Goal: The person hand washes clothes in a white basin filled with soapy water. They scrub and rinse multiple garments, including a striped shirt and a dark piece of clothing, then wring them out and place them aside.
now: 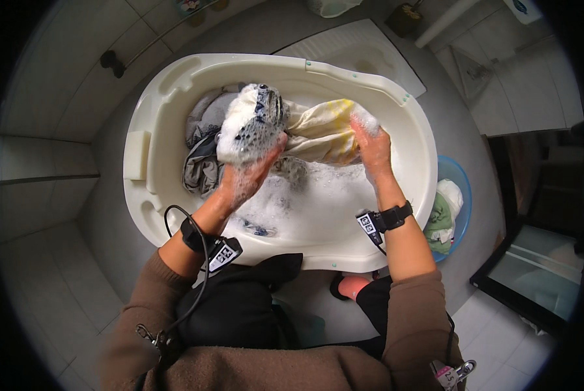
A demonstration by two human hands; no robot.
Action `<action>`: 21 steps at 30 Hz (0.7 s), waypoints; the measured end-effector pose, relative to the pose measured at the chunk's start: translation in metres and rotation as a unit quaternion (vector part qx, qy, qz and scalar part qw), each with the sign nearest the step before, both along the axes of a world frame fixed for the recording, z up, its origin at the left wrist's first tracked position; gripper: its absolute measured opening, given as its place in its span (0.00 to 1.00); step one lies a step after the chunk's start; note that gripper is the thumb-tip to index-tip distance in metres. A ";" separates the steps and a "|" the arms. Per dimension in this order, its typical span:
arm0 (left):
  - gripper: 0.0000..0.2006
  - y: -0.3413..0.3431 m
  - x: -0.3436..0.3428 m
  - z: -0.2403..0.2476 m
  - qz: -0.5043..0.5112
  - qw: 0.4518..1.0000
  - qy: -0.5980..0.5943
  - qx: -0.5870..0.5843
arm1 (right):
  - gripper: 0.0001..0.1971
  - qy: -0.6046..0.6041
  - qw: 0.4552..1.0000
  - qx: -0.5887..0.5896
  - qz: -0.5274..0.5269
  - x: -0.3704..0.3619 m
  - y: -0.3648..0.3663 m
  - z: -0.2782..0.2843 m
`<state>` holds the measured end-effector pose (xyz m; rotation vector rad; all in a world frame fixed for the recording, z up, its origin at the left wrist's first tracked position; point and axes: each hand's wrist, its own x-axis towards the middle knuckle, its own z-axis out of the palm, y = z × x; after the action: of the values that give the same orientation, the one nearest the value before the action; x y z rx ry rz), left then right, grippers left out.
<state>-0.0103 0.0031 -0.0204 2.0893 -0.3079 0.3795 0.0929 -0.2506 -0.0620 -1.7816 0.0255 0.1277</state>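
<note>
A soapy cream cloth with a yellow pattern is stretched between my hands above a white baby bathtub. Its left end is bunched up, with dark blue parts and thick foam on it. My left hand is closed round the underside of that bunch, its fingers partly hidden by cloth and suds. Around the yellow-printed end, my right hand is closed, with foam over its knuckles. Grey garments lie heaped at the tub's left end. Foamy water covers the bottom, and a bit of blue-patterned fabric pokes through near my left wrist.
Right of the tub stands a blue basin holding green and white fabric. Behind the tub lies a white ribbed floor pan. My knees are against the tub's near side. A dark-framed glass panel is at the right.
</note>
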 end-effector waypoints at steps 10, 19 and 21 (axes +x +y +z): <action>0.19 0.028 0.000 -0.042 -0.068 0.949 0.027 0.306 | 0.18 0.002 0.999 -0.040 0.002 -0.016 -0.045 -0.044; 0.27 -0.023 -0.052 -0.171 0.058 0.641 0.607 -0.467 | 0.27 0.149 0.926 -0.343 -0.057 0.015 -0.127 -0.158; 0.32 -0.024 -0.050 -0.160 0.087 0.603 0.620 -0.494 | 0.36 0.189 0.915 -0.344 -0.099 0.022 -0.121 -0.176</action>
<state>-0.0604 -0.0211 -0.1804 0.8391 0.8032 -0.7215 0.1153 -0.3714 -0.2379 -2.4153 0.5947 0.3478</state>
